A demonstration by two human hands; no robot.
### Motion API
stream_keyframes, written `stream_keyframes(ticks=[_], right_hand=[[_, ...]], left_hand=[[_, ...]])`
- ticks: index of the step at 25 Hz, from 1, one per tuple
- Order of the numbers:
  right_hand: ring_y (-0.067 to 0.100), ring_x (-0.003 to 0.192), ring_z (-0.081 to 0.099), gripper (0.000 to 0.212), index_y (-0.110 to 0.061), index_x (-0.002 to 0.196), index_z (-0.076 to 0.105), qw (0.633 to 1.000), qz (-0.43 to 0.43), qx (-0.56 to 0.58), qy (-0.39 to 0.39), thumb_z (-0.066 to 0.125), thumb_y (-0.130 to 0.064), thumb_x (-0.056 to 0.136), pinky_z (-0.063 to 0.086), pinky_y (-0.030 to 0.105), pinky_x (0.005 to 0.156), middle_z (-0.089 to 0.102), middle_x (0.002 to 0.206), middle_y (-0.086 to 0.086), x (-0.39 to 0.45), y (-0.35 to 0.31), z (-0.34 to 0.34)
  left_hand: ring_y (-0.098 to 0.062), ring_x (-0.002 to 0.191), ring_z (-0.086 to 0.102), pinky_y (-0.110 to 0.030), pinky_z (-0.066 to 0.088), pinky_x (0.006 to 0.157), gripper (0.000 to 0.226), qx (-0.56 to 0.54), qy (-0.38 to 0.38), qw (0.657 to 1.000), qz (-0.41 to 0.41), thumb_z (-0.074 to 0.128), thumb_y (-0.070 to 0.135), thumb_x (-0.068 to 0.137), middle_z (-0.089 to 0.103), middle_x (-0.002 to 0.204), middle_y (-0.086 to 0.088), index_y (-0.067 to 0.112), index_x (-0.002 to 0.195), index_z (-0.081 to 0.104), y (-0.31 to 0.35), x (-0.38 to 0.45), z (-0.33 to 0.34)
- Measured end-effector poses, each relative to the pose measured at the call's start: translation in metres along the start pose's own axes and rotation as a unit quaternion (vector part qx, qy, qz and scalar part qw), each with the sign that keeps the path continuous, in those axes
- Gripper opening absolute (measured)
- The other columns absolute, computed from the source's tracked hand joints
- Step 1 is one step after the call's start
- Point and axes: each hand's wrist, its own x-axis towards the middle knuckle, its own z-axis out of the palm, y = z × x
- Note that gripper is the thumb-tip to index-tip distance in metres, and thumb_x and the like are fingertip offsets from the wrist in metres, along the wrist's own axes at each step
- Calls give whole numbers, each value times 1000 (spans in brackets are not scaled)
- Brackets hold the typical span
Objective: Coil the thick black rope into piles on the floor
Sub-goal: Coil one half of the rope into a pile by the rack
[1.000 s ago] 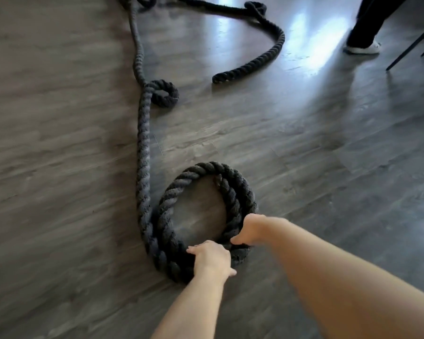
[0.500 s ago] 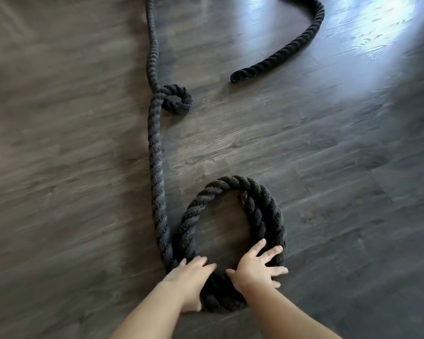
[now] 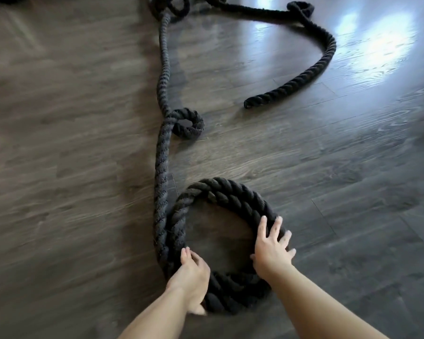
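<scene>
Resting on a coil of thick black rope [image 3: 220,199] on the grey wood floor [image 3: 59,167], both bare hands lay flat with loose grips. The left hand [image 3: 190,275] pressed the coil's near-left bend, fingers slightly curled and nothing closed in its grip; its thumb was hidden behind the rope. The right hand [image 3: 271,248] lay on the coil's right side with fingers spread wide, gripping nothing. From the coil's left edge the rope ran away up the floor, past a small tight loop [image 3: 187,123], to more loops cut off at the top edge. A loose rope end [image 3: 249,104] lay well apart, beyond the coil. Bare floor stretched wide to the left and right. Motion blur softened the left side.
</scene>
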Motion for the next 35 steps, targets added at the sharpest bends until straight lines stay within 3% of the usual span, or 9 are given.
stream_keyframes(ticks=[4,7,11,13,22,27,31,33,35], right_hand=[[47,144,-8,115,-5,150,-19,987,103,115,-35,61,-57,87,14,57,113,-32,152,25,18,-58,5],[48,144,-9,120,-6,151,-19,989,97,108,-27,68,-53,83,21,57,111,-35,152,21,38,-75,4],[56,141,2,117,-7,151,-19,991,92,80,-48,67,-52,85,23,53,111,-34,152,22,41,-76,-5],[58,140,3,116,-7,151,-19,993,87,67,-51,66,-52,86,19,53,113,-32,152,24,47,-79,-11],[50,141,12,110,-10,153,-14,950,244,195,-11,59,-58,87,15,50,116,-19,156,27,74,-143,-29],[44,145,1,131,-5,150,-20,947,197,256,-3,67,-68,75,9,49,117,-17,154,32,139,-189,-56],[45,144,-11,135,-6,148,-25,941,228,249,-12,78,-51,75,13,55,114,-22,152,34,166,-194,-68],[44,144,-13,136,-8,148,-25,947,225,230,-12,79,-51,74,14,56,114,-22,152,33,176,-190,-72],[43,145,-11,137,-10,149,-24,955,210,211,-14,79,-55,72,15,55,114,-20,153,32,194,-178,-86]], left_hand=[[-62,128,36,-64,33,105,113,-94,-51,992,-72,60,74,78,36,138,-44,-14,142,31,-1,37,-60],[-35,120,56,-48,47,99,90,-82,-21,996,27,74,71,67,59,130,-16,7,128,57,-52,59,-81],[-36,149,2,-62,8,116,138,79,4,995,64,80,69,57,2,164,-13,17,157,1,-159,63,-40],[-37,149,-9,-62,0,116,131,88,42,993,64,75,68,67,-8,164,-13,21,157,-7,-189,67,-10],[-75,118,31,-78,29,95,99,-9,68,997,38,48,63,92,33,134,-44,-20,140,22,-176,94,-31],[-62,114,47,-70,39,96,103,-126,49,989,-61,48,70,88,44,129,-39,-17,139,30,-149,126,-86],[-35,108,63,-45,49,87,87,-130,98,984,70,71,71,70,63,121,-15,6,124,50,-196,136,-96],[-33,134,43,-49,40,103,110,-70,81,987,117,79,66,61,41,149,-13,12,145,32,-242,138,-93],[-34,150,-5,-60,9,117,144,33,53,993,103,85,63,54,-8,164,-14,17,157,-5,-287,154,-97]])
